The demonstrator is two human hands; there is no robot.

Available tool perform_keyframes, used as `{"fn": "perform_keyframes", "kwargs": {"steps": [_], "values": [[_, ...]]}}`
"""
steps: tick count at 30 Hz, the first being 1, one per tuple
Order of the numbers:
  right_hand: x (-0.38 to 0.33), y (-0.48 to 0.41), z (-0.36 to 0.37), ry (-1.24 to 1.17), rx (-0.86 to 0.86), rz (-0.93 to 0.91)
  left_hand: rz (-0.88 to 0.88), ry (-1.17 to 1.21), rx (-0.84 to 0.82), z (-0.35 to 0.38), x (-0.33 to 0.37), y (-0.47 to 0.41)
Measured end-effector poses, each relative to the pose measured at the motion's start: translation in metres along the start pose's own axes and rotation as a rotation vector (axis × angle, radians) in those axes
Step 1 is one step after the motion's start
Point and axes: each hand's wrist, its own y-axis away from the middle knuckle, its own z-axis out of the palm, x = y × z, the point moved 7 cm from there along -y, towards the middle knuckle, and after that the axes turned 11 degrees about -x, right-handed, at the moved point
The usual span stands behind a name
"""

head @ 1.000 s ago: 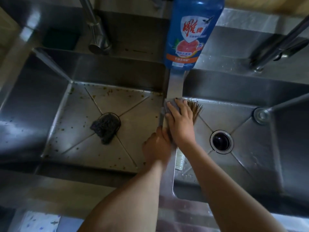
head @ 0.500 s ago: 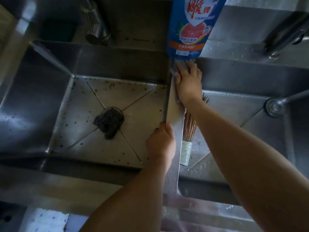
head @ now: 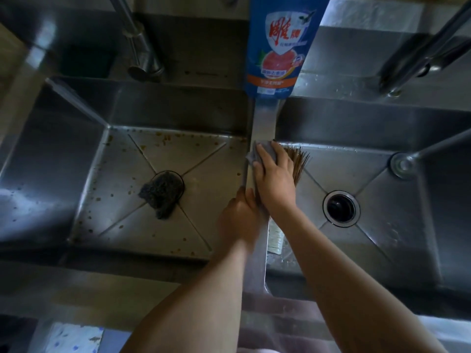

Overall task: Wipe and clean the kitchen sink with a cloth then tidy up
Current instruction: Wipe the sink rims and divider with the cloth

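The right hand [head: 274, 179] lies flat, fingers straight, pressing the grey cloth [head: 260, 155] onto the sink's divider [head: 265, 118]. The cloth peeks out under the fingertips. The divider runs lengthwise from the wrist toward a blue detergent bottle [head: 277, 47]. Just behind, the left hand [head: 238, 217] curls round the divider's edge.

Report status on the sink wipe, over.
Right hand flat, pressing cloth on divider between basins. Left hand rests on divider, nearer. Detergent bottle stands at divider's far end; brush lies in right basin beside the cloth.
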Motion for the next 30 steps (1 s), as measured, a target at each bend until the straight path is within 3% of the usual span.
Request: {"fn": "perform_keyframes", "kwargs": {"steps": [12, 22, 26, 30], "values": [[-0.011, -0.069, -0.027, -0.019, -0.046, 0.059, -0.047, -0.064, -0.023, 0.010, -0.010, -0.011], [-0.004, -0.018, -0.009, -0.023, -0.075, 0.043, 0.000, -0.005, -0.018, 0.006, -0.008, -0.007], [-0.001, 0.020, 0.001, 0.012, -0.098, 0.027, -0.019, 0.209, -0.170, 0.011, -0.014, -0.007], [-0.002, 0.051, 0.002, 0.023, -0.121, 0.053, -0.028, 0.201, -0.280, 0.010, -0.026, 0.003]]}}
